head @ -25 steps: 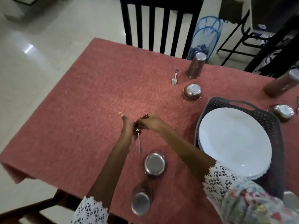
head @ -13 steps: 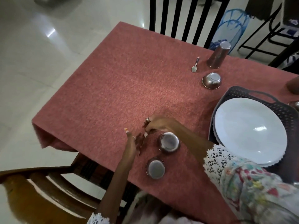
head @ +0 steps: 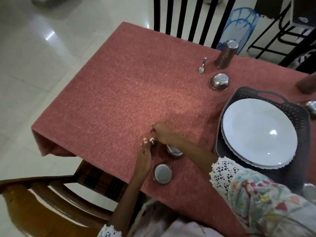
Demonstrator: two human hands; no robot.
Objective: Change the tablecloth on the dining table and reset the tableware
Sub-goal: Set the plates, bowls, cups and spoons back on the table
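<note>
The red tablecloth (head: 119, 93) is already spread flat on the bench, so the cloth part looks done.

Going from left to right: the left hand (head: 144, 156) lies near the front edge, and its grip looks loose, with the fingers mostly straight and holding nothing I can see. Just beside it, the right hand (head: 162, 132) has its fingers bunched together, but I cannot tell if it pinches anything.

Next come an upside-down steel cup (head: 162, 173) and a steel bowl (head: 173, 152), partly hidden under the right arm. This place has no plate yet.

At the far edge sit 1 spoon (head: 202, 66), 1 bowl (head: 219, 81) and 1 cup (head: 226, 54).

The white plates (head: 259, 134) are stacked in the dark tray (head: 248, 93). I think they must go out next.
</note>
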